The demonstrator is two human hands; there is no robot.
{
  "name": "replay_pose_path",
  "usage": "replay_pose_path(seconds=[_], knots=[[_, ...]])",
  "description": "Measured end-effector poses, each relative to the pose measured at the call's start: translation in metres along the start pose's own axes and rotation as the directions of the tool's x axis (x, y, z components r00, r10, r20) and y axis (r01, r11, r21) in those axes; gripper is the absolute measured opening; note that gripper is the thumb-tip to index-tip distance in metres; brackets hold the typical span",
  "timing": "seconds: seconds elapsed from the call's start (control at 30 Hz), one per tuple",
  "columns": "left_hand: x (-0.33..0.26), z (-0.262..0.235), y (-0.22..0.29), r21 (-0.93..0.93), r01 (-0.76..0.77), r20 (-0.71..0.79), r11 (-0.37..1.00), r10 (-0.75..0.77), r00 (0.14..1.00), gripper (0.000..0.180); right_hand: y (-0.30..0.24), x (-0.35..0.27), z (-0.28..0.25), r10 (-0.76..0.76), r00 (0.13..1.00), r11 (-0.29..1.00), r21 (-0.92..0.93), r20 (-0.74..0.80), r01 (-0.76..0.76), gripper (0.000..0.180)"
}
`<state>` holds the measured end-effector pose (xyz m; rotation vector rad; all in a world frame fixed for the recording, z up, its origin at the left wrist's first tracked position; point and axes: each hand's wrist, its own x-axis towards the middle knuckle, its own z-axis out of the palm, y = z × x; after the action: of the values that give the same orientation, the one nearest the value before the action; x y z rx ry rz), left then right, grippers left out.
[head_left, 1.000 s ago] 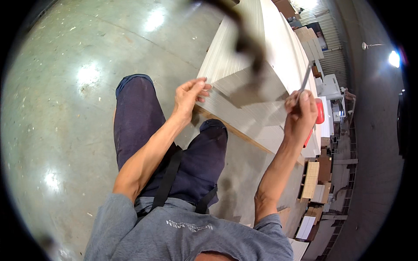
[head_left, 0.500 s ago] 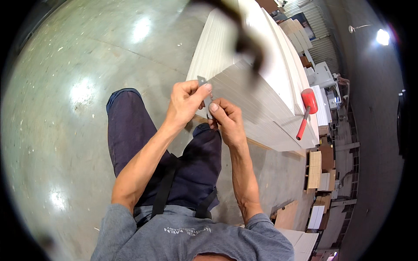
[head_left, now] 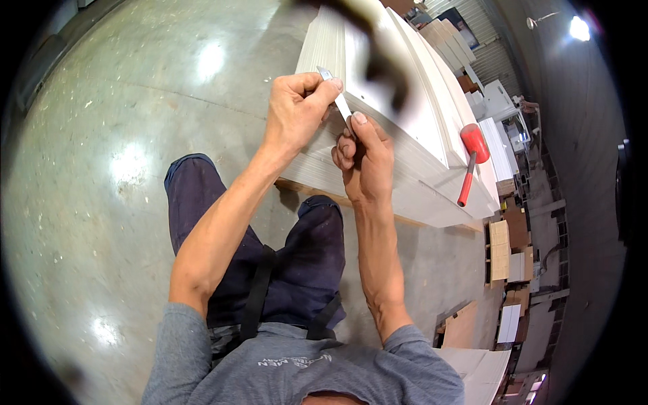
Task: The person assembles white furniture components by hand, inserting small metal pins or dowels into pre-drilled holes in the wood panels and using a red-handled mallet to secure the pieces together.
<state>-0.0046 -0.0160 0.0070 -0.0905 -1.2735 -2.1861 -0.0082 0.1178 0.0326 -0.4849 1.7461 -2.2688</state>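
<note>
A thin, flat, silver-grey metal strip (head_left: 343,106) is held aslant between my two hands, over the near corner of a tall stack of white panels (head_left: 412,185). My left hand (head_left: 295,113) pinches its upper part between thumb and fingers, the narrow end sticking out beyond. Lower down, my right hand (head_left: 370,158) grips the other end with the thumb on top and fingers curled beneath. That lower end is partly hidden by the fingers. On the stack's right side lies a mallet with a red head (head_left: 474,142) and a red-and-dark handle.
The panel stack rests on wooden supports (head_left: 297,187). Far right, boxes and a pallet-like wooden stack (head_left: 499,250) line the floor. White boards (head_left: 472,371) lie at the lower right. A dark blurred shape (head_left: 388,74) hides part of the stack's top.
Both hands have risen with the metal strip, away from my knees and up over the panel stack. The strip has tilted, its lower end now further right. The mallet stays on the stack.
</note>
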Motion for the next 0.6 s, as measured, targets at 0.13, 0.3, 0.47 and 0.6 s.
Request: replay_pose_path(seconds=[0.13,0.3,0.47,0.6], knots=[[-0.003,0.010,-0.003,0.073,-0.127,-0.152,0.989,0.137,0.979,0.038,0.001,-0.002,-0.001,-0.004,1.000,1.000,-0.030,-0.029,0.003,0.028],[-0.007,0.018,-0.011,0.041,-0.139,-0.208,0.989,0.145,0.967,0.038,0.001,0.000,-0.006,0.047,0.997,0.998,0.041,-0.067,-0.044,0.028],[-0.001,0.019,-0.012,-0.007,-0.110,-0.200,0.994,0.106,0.974,0.036,-0.006,0.005,-0.001,0.007,0.995,0.995,0.104,-0.100,0.004,0.026],[-0.006,0.019,-0.011,-0.017,-0.079,-0.204,0.997,0.074,0.976,0.033,-0.002,0.006,-0.007,0.027,0.997,0.995,0.097,-0.067,-0.020,0.026]])
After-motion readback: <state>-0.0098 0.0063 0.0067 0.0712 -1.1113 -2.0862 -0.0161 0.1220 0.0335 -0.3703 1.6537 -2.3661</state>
